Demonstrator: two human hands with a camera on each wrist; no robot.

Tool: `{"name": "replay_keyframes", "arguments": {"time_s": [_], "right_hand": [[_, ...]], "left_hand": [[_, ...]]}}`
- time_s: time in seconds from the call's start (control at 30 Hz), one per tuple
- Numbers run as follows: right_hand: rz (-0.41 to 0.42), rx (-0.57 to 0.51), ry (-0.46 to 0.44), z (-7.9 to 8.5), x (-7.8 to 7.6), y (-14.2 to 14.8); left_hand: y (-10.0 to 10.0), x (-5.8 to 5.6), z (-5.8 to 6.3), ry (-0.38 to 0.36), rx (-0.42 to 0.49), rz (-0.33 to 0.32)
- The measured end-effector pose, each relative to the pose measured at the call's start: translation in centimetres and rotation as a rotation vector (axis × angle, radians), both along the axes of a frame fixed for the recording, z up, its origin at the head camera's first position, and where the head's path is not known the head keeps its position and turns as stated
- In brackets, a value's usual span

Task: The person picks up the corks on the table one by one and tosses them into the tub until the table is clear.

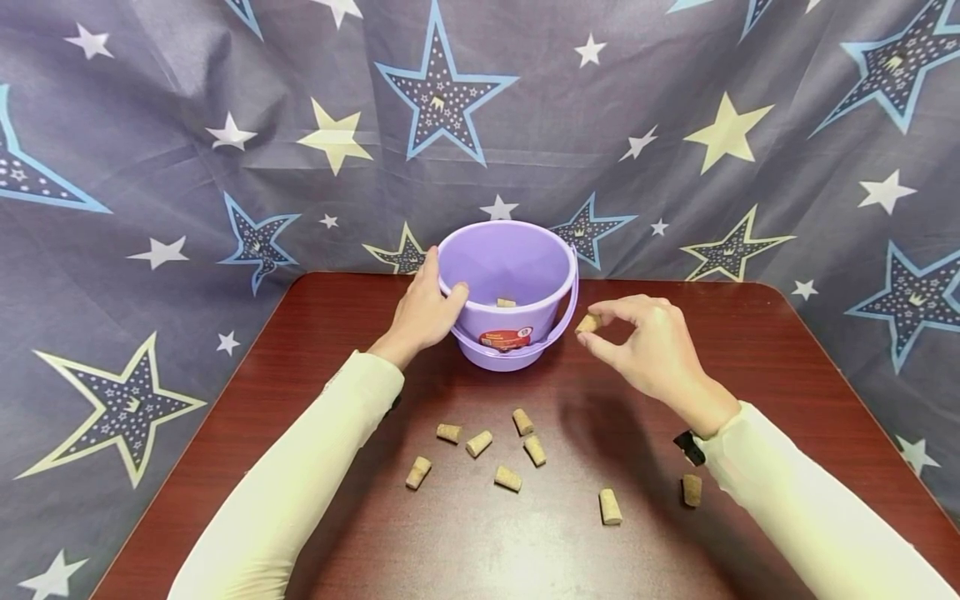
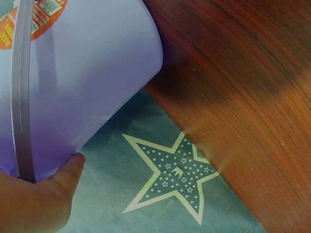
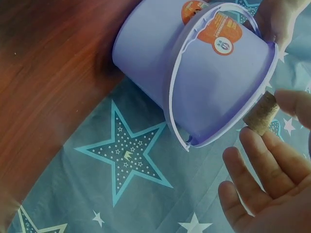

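Note:
A purple bucket (image 1: pixel 474 323) with a red-orange label stands upright at the back of the table. My left hand (image 1: pixel 426 310) grips its left rim, thumb over the edge; in the left wrist view the thumb (image 2: pixel 67 175) lies near the handle. One cork (image 1: pixel 506 303) shows inside the bucket. Just right of the bucket, apart from it, my right hand (image 1: pixel 658 343) pinches another cork (image 1: pixel 589 322) between thumb and fingertips. The right wrist view shows this cork (image 3: pixel 261 115) in front of the bucket's rim. The bucket's handle (image 1: pixel 564 327) hangs down at its front.
Several loose corks (image 1: pixel 478 443) lie scattered on the dark red-brown table (image 1: pixel 360 533) in front of the bucket. Two corks lie farther right, one cork (image 1: pixel 692 490) beside my right wrist. A grey star-patterned cloth (image 1: pixel 525 108) hangs behind and around the table.

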State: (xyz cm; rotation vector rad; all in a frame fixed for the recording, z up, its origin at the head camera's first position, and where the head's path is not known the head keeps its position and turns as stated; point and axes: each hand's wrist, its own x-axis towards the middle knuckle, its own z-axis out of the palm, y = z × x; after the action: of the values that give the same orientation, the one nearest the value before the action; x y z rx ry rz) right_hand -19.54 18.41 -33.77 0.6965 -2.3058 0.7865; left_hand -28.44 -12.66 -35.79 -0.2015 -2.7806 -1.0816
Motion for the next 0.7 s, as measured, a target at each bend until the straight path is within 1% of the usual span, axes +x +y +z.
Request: {"name": "replay_keyframes", "arguments": {"time_s": [0.37, 0.7], "right_hand": [[-0.035, -0.017, -0.013, 0.6, -0.9, -0.2], [-0.047, -0.033, -0.031, 1.3, -1.5, -0.7]], "left_hand": [[0.0, 0.1, 0.1, 0.001, -0.003, 0.005], [0.0, 0.1, 0.1, -0.001, -0.007, 0.006]]}}
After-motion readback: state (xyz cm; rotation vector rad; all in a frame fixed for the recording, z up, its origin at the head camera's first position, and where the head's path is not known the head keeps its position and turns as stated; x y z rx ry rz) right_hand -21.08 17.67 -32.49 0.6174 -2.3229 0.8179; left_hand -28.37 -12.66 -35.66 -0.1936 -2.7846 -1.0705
